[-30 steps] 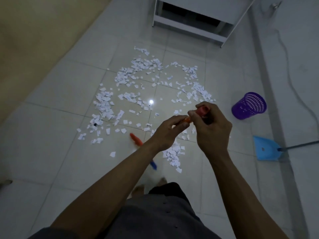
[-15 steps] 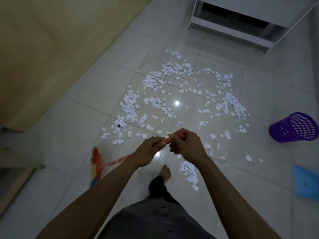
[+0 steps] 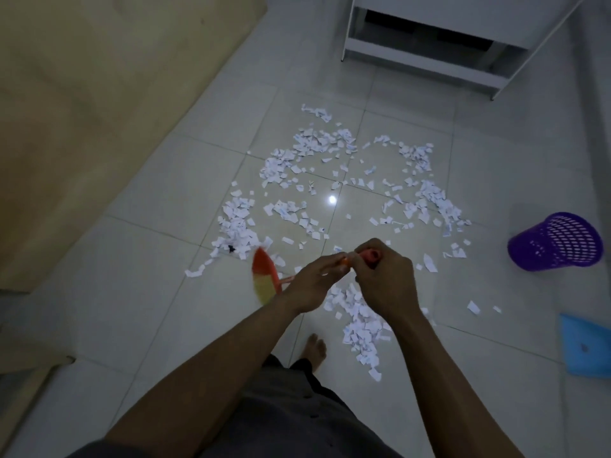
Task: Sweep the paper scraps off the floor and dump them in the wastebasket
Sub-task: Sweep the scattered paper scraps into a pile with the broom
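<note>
Broom (image 3: 264,276) gripped at handle top, fingers (image 3: 330,263) of left hand (image 3: 314,280) and right hand (image 3: 385,282) curled tight round it, close together, likely for swing leverage. Paper scraps (image 3: 330,180) spread on floor (image 3: 165,242) beyond fingers, one clump under them; wastebasket (image 3: 555,241) well right of fingers.

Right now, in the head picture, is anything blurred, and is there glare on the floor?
Head view: dim overall; the broom is smeared by motion blur, while the paper scraps look sharp; one small glare spot shines on the glossy floor among the scraps; the blue dustpan is cut by the right edge.
</note>
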